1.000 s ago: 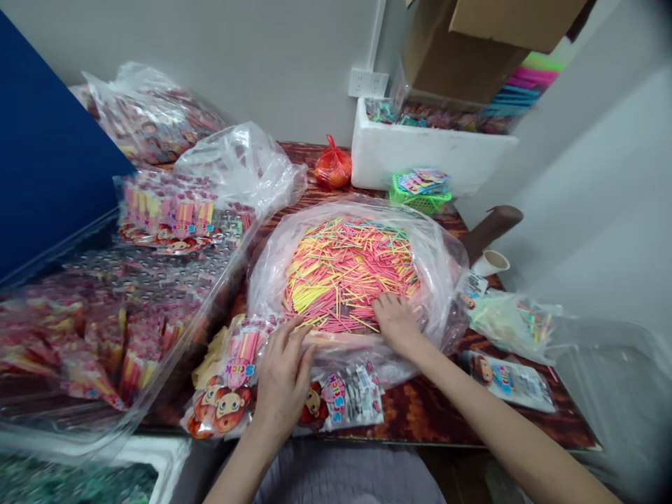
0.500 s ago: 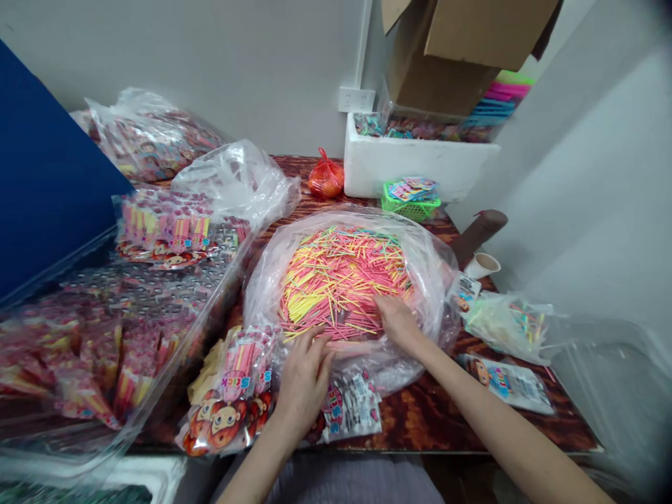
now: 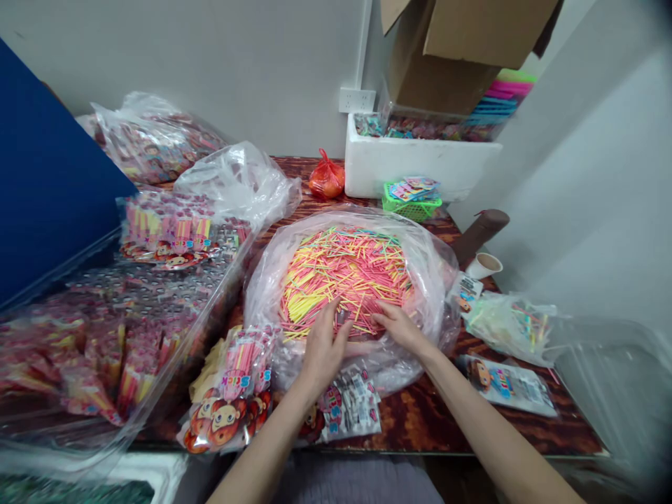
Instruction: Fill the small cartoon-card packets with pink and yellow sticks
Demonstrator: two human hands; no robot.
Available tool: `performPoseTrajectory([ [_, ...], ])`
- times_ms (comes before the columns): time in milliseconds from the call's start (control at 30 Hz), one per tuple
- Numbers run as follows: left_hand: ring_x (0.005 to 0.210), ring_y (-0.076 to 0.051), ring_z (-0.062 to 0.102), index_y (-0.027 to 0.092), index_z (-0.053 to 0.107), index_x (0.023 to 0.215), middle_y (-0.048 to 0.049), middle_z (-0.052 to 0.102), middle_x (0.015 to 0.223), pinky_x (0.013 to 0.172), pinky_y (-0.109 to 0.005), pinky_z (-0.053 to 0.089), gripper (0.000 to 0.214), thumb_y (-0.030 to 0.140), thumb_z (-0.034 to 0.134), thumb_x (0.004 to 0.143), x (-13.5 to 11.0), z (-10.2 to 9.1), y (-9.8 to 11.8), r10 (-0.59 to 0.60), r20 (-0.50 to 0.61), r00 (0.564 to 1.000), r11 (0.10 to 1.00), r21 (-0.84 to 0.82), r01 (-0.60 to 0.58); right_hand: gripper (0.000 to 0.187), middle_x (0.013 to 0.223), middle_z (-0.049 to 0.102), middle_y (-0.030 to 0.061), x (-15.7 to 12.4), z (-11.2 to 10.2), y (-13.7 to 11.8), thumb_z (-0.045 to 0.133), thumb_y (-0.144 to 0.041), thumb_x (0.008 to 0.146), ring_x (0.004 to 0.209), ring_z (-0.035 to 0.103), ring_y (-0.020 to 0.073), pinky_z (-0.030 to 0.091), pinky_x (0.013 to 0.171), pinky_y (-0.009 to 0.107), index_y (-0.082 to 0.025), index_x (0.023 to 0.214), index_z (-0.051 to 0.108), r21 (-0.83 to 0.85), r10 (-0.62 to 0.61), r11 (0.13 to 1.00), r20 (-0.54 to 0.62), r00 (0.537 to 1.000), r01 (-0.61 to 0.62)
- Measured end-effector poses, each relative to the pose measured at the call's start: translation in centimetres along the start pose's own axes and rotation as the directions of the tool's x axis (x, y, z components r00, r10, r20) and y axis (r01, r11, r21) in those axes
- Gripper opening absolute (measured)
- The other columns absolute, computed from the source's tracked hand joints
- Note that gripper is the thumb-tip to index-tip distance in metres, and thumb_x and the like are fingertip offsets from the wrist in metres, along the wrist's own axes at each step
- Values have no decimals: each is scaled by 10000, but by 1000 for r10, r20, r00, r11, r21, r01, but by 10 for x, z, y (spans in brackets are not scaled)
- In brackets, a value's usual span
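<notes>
A large pile of thin pink and yellow sticks [image 3: 346, 266], with a few green ones among them, fills a clear plastic bag [image 3: 438, 301] whose mouth is spread wide. At the pile's near edge, my left hand [image 3: 324, 346] reaches in with its thumb and fingers apart. Facing it from the right, my right hand [image 3: 400, 327] touches the sticks with fingers stretched out and apart. Neither hand shows a firm hold on any stick. Printed packets filled with sticks [image 3: 244, 364] lie left of my left forearm, and flat printed packets [image 3: 351, 409] lie partly beneath it.
A clear tray [image 3: 202, 315] of filled packets takes up the left side. Behind stand a red bag of round fruit [image 3: 326, 178], a green basket [image 3: 412, 206] and a white foam box [image 3: 420, 164]. A brown bottle [image 3: 481, 234] and paper cup [image 3: 484, 264] stand at right.
My left hand has moved forward and right, from the bag's near edge onto the sticks. My right hand has shifted slightly down, its fingers now more spread.
</notes>
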State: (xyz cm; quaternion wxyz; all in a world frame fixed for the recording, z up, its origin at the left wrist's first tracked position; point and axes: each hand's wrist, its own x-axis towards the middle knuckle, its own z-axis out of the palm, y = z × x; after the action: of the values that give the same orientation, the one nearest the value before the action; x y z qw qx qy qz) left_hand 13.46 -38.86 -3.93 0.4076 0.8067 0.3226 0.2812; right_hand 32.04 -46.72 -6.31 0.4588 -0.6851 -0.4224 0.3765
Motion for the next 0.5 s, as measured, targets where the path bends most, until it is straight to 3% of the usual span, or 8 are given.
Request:
performPoseTrajectory([
  [100,1439,-236,265,220,223,1492,-130,338,1531,1152,-473,278,587,279,450,954,5,14,9,153,-20,988,988,39,-152,178,791,666,20,-10,17,3,569,-316,802,758,615,203,515,697,316,-206,916,650,61,-58,996,-64,996,62],
  [167,1466,-232,184,225,171,1509,-123,271,1566,1173,-491,221,612,274,435,960,6,22,14,281,85,956,953,95,-288,248,954,690,55,-17,31,8,561,-342,822,925,614,234,504,833,359,-218,1021,640,92,-126,986,-150,981,141],
  [267,1446,-242,245,219,217,1494,-127,314,1549,1165,-516,229,585,282,447,959,1,26,17,366,274,889,902,131,-412,286,1044,681,75,-27,47,14,509,-362,867,978,600,241,478,907,387,-220,1090,618,150,-189,964,-196,962,220],
  [333,1419,-251,300,203,233,1485,-139,349,1527,1138,-510,287,574,275,450,958,-9,19,15,342,257,904,911,145,-386,223,972,677,55,-33,50,15,501,-330,873,907,604,222,485,868,368,-222,1026,622,142,-172,968,-216,961,205],
  [400,1342,-259,407,197,292,1457,-151,445,1450,1073,-487,378,530,262,451,956,-24,5,10,283,166,945,937,164,-309,142,875,656,29,-37,48,13,507,-284,869,842,599,201,482,813,328,-217,920,621,109,-146,979,-224,963,174],
  [500,1078,-255,580,208,531,1251,-115,637,1130,908,-438,483,314,248,470,945,-55,-15,0,202,160,966,946,224,-234,117,808,635,14,-43,45,9,520,-260,868,816,601,187,463,773,292,-204,831,617,76,-141,985,-199,970,158],
])
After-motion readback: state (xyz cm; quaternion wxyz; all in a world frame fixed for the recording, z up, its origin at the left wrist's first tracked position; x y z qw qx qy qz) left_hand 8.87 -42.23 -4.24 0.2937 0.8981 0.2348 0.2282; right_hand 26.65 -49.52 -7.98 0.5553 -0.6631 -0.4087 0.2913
